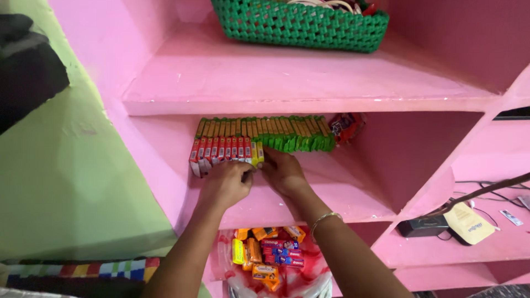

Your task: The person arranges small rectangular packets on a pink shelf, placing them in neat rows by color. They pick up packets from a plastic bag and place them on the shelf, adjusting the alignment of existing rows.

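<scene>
A set of built-in shelves painted bright pink (309,77) fills the view, with a pale green wall (66,182) at the left. Both hands are reached into the middle compartment, side by side and nearly touching. The left hand (225,183) is curled, and its fingertips are pinched on the lower right end of a row of small red and yellow cardboard packets (223,152) stood on edge; the exact packet held cannot be told. The right hand (283,172), with a thin metal bangle (324,219) on its wrist, is pressed against the same end of the row; whether anything is gripped by it cannot be told. Directly behind and above the fingers, a longer row of green packets (287,135) is lined up, and at that row's far right end a red wrapped pack (346,126) is seen. One shelf above the hands, a green woven plastic basket (301,25) is set. Below the wrists, in the lowest compartment, an open plastic bag of assorted orange, yellow and blue packets (265,259) is laid. Well to the right of the hands, a black device with a cream-coloured cover (447,223) is kept on a side shelf.
</scene>
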